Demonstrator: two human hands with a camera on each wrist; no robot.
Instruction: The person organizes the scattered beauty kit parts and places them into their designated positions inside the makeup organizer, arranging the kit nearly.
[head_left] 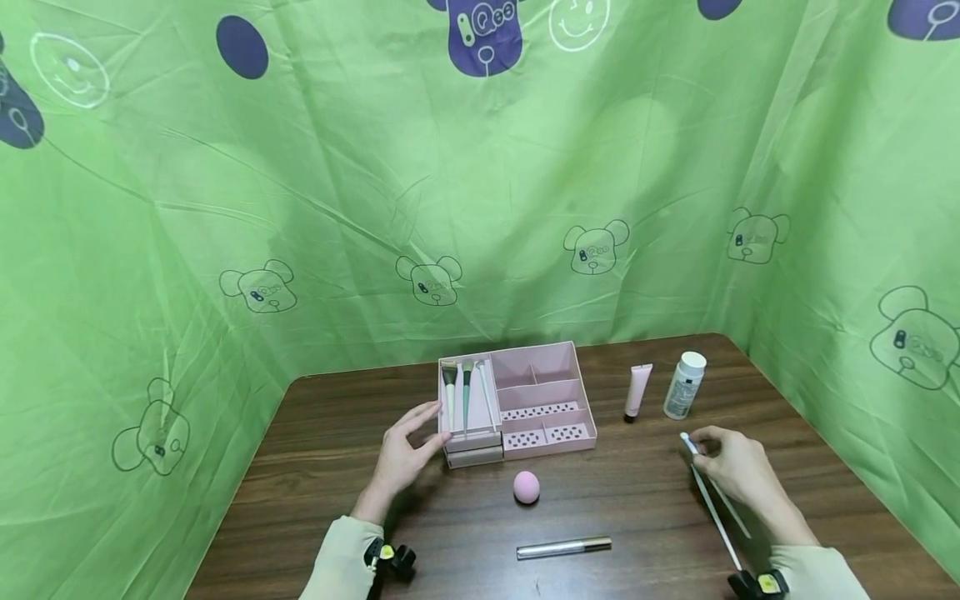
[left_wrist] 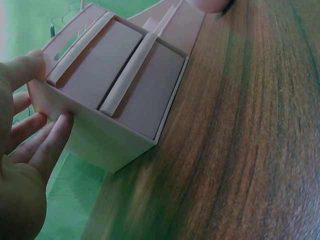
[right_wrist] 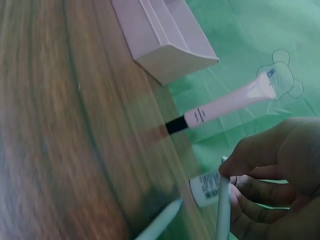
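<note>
My left hand (head_left: 401,454) is at the left end of a pink cosmetics organizer (head_left: 551,454). In the left wrist view its thumb touches the upper front corner, beside two drawers (left_wrist: 100,65), and its fingers (left_wrist: 52,145) lie against the side wall. Makeup brushes (head_left: 467,396) lie in the organizer's left top compartment. My right hand (head_left: 738,471), at the table's right, pinches a thin pale stick (right_wrist: 223,207) near its end between thumb and forefinger. A second slim stick with a pointed, pale green tip (right_wrist: 162,218) is close beside it.
A pink tube (head_left: 637,390) and a white bottle (head_left: 682,387) stand behind my right hand. A pink ball-shaped sponge (head_left: 527,487) and a silver cosmetic tube (head_left: 562,547) lie in front of the organizer. Green cloth (head_left: 480,183) hangs around the wooden table (head_left: 300,500).
</note>
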